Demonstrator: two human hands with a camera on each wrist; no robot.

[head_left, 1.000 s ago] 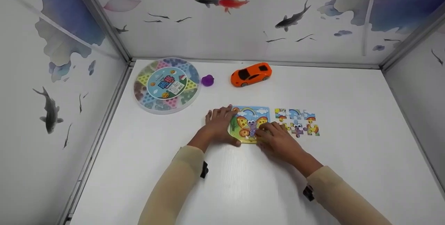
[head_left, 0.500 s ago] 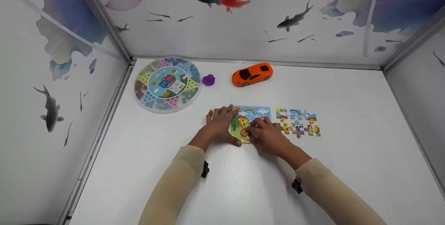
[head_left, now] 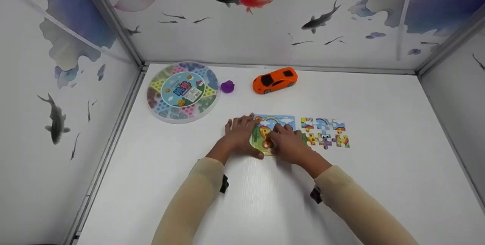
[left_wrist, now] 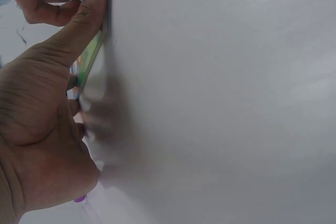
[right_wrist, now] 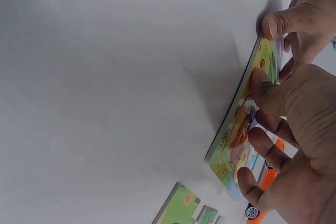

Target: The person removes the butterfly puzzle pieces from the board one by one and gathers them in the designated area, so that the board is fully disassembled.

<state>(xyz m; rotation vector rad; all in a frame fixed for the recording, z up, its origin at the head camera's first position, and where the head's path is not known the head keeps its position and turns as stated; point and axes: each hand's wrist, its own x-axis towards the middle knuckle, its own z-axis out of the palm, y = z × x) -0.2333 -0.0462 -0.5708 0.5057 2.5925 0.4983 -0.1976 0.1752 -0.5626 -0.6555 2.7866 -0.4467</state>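
A jigsaw puzzle board [head_left: 265, 118] with a butterfly and rainbow picture lies flat on the white table [right_wrist: 105, 87]. My left hand [head_left: 239, 137] spans its left side, thumb straight along the front edge and fingers spread at the far left corner. Over the board's middle and right part is my right hand [head_left: 288, 145], fingers bent and tips down on the picture. In the right wrist view its thumb [right_wrist: 268, 93] presses near the front edge; I cannot tell whether a puzzle piece is pinched there. Several loose puzzle pieces [head_left: 325, 139] lie in rows to the right.
An orange toy car [head_left: 275, 80] stands behind the board. To its left are a small purple toy [head_left: 227, 86] and a round game box [head_left: 178, 114] with a clear rim. Printed wall panels [head_left: 242, 40] enclose the table at the back and sides.
My right hand has moved left across the board, from its right edge towards the middle, uncovering loose pieces. My left hand stays at the left edge.
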